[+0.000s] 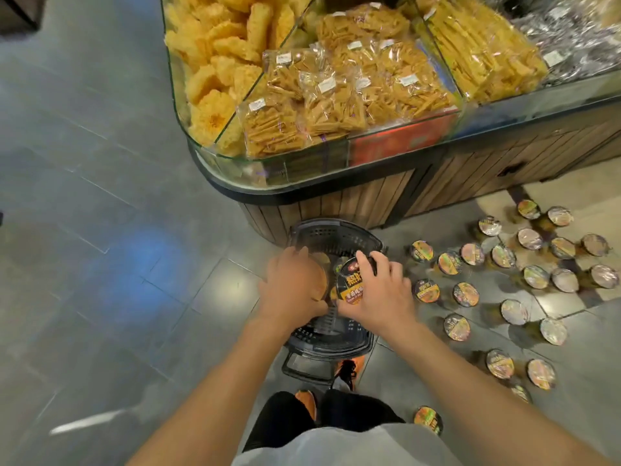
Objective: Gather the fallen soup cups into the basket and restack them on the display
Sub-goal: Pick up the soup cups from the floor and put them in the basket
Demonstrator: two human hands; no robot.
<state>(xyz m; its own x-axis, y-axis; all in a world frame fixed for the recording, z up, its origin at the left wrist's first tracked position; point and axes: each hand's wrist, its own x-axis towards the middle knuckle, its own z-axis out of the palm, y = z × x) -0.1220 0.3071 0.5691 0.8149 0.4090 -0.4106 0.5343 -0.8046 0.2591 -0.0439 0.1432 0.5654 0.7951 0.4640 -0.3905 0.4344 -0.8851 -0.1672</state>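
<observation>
A dark plastic basket (pixel 332 235) stands on the floor just in front of me. Both my hands are over it. My left hand (pixel 290 285) grips a soup cup (pixel 320 280) lying on its side, its tan base showing. My right hand (pixel 378 290) grips another soup cup (pixel 351 280) with a black and orange lid, tilted toward me. Several more soup cups (pixel 465 294) stand scattered upright on the floor to the right of the basket. One cup (pixel 427 419) sits near my right knee.
A wood-panelled display island (pixel 369 193) with glass bins of bagged yellow snacks (pixel 336 95) rises right behind the basket. Grey tiled floor (pixel 100 230) stretches to the left. My orange shoes (pixel 349 368) are beside the basket's near end and its folded handle (pixel 302 368).
</observation>
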